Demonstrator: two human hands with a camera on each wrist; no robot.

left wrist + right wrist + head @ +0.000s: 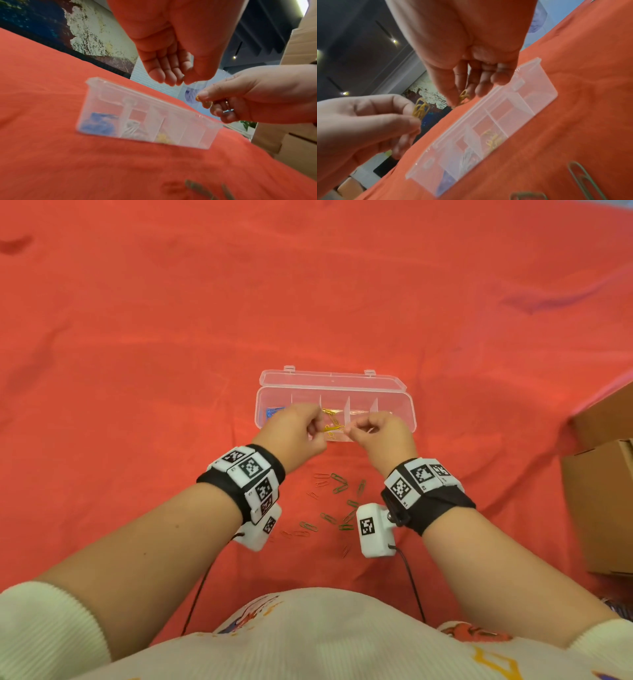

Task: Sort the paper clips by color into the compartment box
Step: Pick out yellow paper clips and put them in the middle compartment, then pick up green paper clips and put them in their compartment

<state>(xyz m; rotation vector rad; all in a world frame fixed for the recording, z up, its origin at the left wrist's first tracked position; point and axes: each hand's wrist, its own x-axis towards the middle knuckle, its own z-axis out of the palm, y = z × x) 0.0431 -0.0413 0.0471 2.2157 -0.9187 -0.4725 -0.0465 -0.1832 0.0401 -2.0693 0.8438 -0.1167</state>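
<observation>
A clear compartment box (394, 405) lies open on the red cloth, lid folded back. Blue clips (274, 412) fill its leftmost cell, pale clips (132, 128) the second, yellow clips (493, 139) the third. Both hands hover over the box's near edge. My left hand (317, 428) pinches a small bunch of yellow clips (420, 109). My right hand (352, 431) pinches another yellow clip (464, 96) between thumb and fingers. The two bunches meet between the hands in the head view; whether they are linked I cannot tell.
Several green clips (339, 482) and red clips (322, 475) lie scattered on the cloth between my wrists, nearer to me than the box. Cardboard boxes (603, 474) stand at the right edge. The box's two right cells look empty.
</observation>
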